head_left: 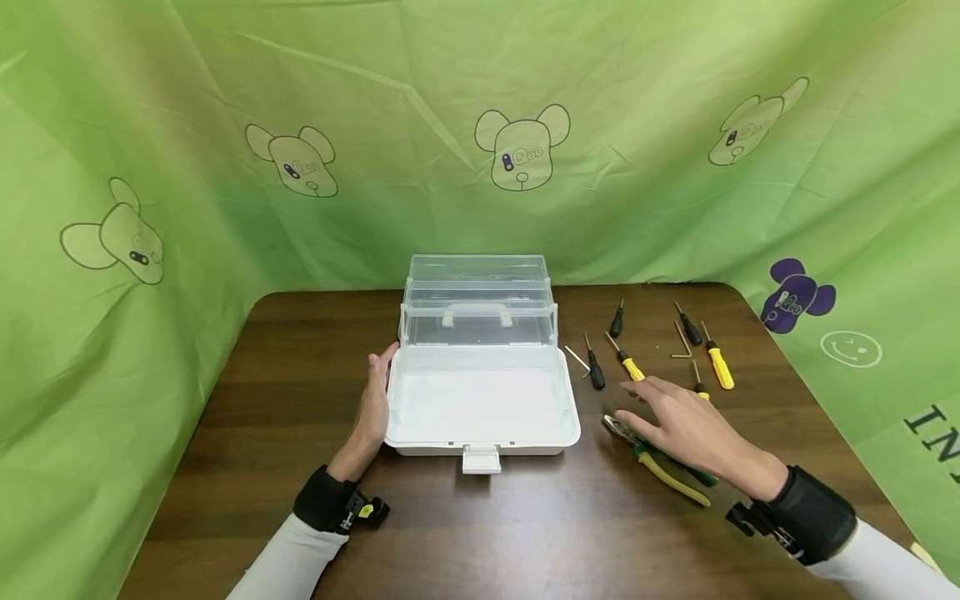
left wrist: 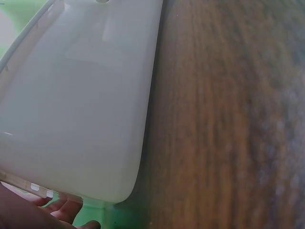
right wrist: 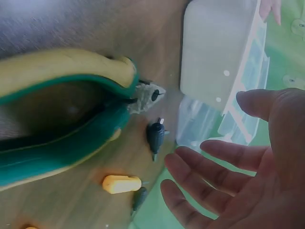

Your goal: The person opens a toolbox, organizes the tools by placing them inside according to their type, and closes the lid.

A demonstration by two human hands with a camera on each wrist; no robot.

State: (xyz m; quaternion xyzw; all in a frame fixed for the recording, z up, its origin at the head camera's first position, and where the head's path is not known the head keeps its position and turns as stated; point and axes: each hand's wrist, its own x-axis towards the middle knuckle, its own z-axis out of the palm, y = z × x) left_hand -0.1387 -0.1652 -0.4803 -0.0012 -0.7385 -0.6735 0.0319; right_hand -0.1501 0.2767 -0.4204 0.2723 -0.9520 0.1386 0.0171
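A white toolbox [head_left: 427, 451] stands in the middle of the table, its clear lid and trays [head_left: 480, 329] folded up at the back. My left hand [head_left: 372, 406] lies along the box's left side with fingers extended; in the left wrist view its fingertips [left wrist: 71, 210] show at the far edge of the box wall [left wrist: 81, 95]. Over the pliers [head_left: 671, 481] hovers my right hand [head_left: 686, 427], fingers spread and nothing held. The pliers, with yellow and green handles [right wrist: 90, 67], lie on the table below the palm in the right wrist view.
Right of the box lie several screwdrivers, among them a black one [head_left: 596, 372], a yellow one [head_left: 631, 365] and a larger yellow one [head_left: 720, 367]. Hex keys [head_left: 681, 342] lie among them. A green curtain [head_left: 375, 225] surrounds the table's back and sides.
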